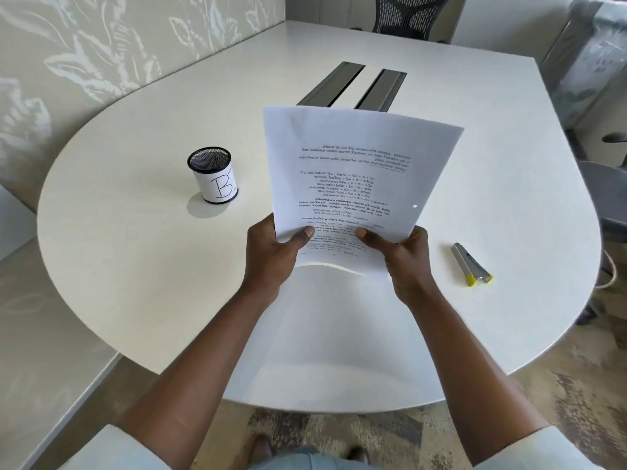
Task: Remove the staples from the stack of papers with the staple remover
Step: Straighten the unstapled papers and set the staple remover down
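I hold a stack of printed white papers (pixel 356 171) above the table, its text upside down to me. My left hand (pixel 274 252) grips the near left edge, thumb on top. On the near right edge sits my right hand (pixel 403 259), thumb also pressed on the sheet. A lower sheet curls down toward me below both hands. The staple remover (pixel 471 264), grey metal with yellow tips, lies on the table to the right of my right hand, untouched. No staple is visible at this size.
A black mesh pen cup (pixel 213 174) with a white label marked "B" stands on the left of the white rounded table (pixel 135 266). Two grey cable slots (pixel 353 86) run behind the papers. Office chairs stand at the far edge and on the right.
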Demonstrator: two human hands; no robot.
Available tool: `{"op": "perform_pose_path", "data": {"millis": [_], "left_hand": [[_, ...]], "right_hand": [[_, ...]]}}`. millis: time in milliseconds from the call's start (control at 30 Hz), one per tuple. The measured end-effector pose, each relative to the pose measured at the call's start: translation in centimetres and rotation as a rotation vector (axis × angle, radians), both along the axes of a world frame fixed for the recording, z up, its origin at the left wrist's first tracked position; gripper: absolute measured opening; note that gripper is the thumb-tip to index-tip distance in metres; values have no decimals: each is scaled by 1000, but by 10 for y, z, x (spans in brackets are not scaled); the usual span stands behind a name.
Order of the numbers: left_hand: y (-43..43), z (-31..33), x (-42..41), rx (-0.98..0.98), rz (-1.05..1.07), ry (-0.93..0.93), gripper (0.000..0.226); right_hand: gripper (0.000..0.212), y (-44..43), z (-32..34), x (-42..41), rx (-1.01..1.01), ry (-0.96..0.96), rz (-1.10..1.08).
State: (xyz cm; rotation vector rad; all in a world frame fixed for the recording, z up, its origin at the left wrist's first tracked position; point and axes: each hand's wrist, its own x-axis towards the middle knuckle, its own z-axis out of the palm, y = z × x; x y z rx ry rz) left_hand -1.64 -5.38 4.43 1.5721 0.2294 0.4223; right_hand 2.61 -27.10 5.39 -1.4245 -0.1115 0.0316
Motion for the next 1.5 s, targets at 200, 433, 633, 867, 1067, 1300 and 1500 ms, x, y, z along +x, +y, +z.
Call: {"op": "perform_pose_path", "data": {"millis": [200,433,633,867,1067,1300,1500], "left_hand": [[-1,3,-1,-3,5,-17,31],[1,-4,-4,-15,13,54,32],[3,0,-1,-11,22,47,31],[4,-12,-2,24,28,114,28],[2,-10,0,31,44,92,28],[1,-16,-1,67,34,147,30],[6,-12,-5,177,53,127,27]], "right_hand": [[32,-2,4,0,-12,9,6],[27,4,-3,-6,-51,56,4],[27,3,0,-2,-41,29,20],[30,2,-12,-1,-52,73,25],[32,1,-12,3,-30,68,23],[31,3,-23,-1,-92,84,18],[21,-3,-8,2,-59,21,-9]]}}
